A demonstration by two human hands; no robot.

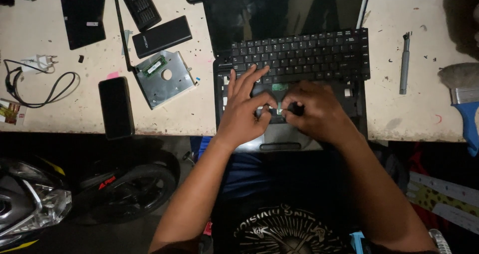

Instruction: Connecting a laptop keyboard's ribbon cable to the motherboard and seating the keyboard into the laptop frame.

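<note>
Both hands work at the front of an opened black laptop (289, 84) on a pale, scuffed desk (424, 114).

Left hand (244, 109): the grip is partly closed. Thumb and forefinger pinch toward a small part at the middle of the laptop's base, just below the lifted keyboard (299, 54); the part itself is too small and too dark to identify. The remaining fingers (244, 79) are spread and rest on the lower edge of the keyboard.

Right hand (319, 109): the grip is curled closed, fingertips meeting those of the left hand at the same spot. What it holds, if anything, cannot be told.

Keyboard: it lies loose and tilted over the laptop's base, directly beyond both grips, touching the left fingers. The dark screen (284, 9) lies flat further beyond it.

Left of the left grip, well apart:
- a silver metal drive caddy (174, 84) carrying a green memory module (154, 65);
- a black phone (116, 108) near the desk edge;
- a black rectangular battery pack (162, 36);
- a flat black cover plate (84, 17);
- a white plug (40, 62) with a coiled black cable (45, 92).

Right of the right grip, well apart:
- a grey screwdriver (404, 64), lying lengthwise;
- a brush with a blue handle (466, 109) at the desk's far edge.
</note>
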